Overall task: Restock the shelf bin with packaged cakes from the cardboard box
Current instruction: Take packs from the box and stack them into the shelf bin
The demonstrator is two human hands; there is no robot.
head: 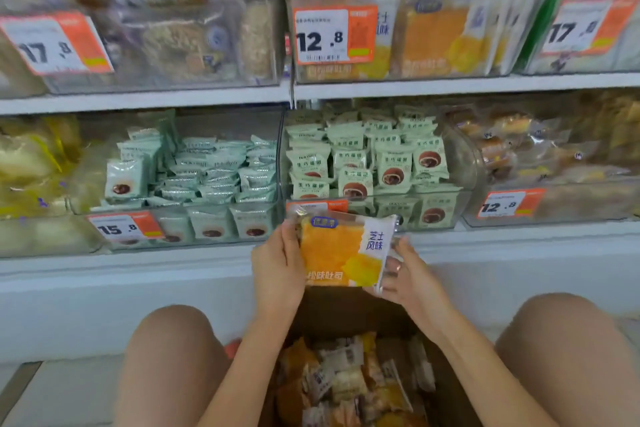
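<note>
While two white shelves [145, 102] ran across the shop wall, clear bins sat along them, and five orange price tags showed. One packaged cake [341, 251], orange and white, was held upright between both hands just in front of the lower shelf's edge: the left hand [277, 270] gripped its left side, the right hand [405, 274] pinched its right edge. Near the person, between two bare knees, one cardboard box [446, 381] stood open, heaped with more packets, too jumbled to count. On the upper shelf, the 12.8 bin [433, 73] held matching orange packets.
</note>
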